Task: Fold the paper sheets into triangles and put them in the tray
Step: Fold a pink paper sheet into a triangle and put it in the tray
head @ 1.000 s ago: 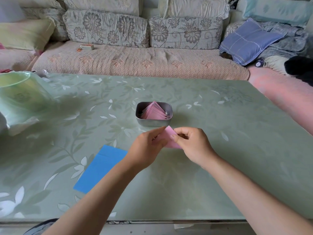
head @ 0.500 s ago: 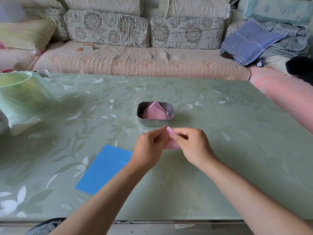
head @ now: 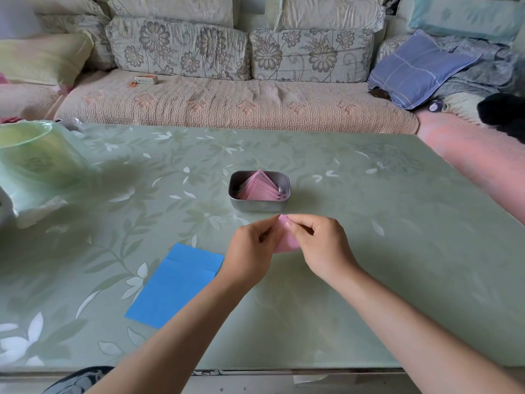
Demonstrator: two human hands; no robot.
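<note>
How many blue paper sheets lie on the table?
2: the top blue sheet lies beside the left hand; the lower blue sheet shows a strip past its far edge. More may hide beneath.

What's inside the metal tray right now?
Overlapping folded pink triangles fill the metal tray, their tips toward its far rim. They cover most of its floor, and how many lie under the top ones cannot be counted.
</note>
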